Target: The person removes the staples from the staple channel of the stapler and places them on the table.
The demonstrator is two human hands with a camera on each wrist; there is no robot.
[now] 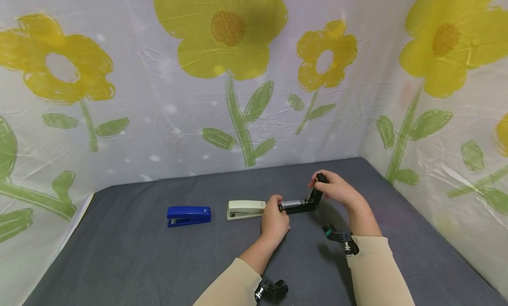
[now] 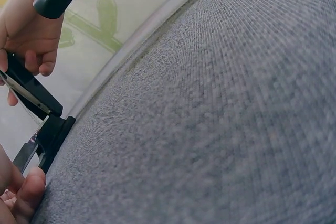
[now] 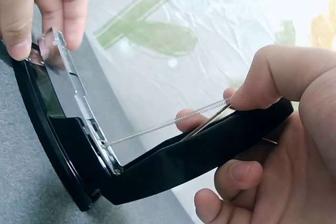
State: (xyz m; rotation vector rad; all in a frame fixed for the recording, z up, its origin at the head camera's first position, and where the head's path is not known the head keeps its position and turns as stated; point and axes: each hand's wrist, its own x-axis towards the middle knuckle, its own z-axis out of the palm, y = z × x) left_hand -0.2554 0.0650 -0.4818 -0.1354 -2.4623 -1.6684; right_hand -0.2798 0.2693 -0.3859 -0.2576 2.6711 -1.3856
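A black stapler (image 1: 303, 207) lies on the grey cloth with its top cover (image 3: 173, 171) swung up at the hinge. My right hand (image 1: 342, 192) grips that raised cover, thumb on its inner side. A thin spring (image 3: 163, 125) stretches from the cover to the metal staple channel (image 3: 68, 90) in the right wrist view. With thumb and fingers, my left hand (image 1: 274, 223) pinches the front end of the base. Beside that hand is a cream-white stapler (image 1: 244, 209), its right end hidden behind the fingers. Farther left sits a blue stapler (image 1: 188, 215), its cover down.
Dark grey cloth (image 1: 119, 253) covers the table. Behind and to the right hang flower-printed sheets (image 1: 174, 121) that meet the table's edges. A black camera mount (image 1: 337, 234) juts from the right wrist, another mount (image 1: 274, 289) from the left.
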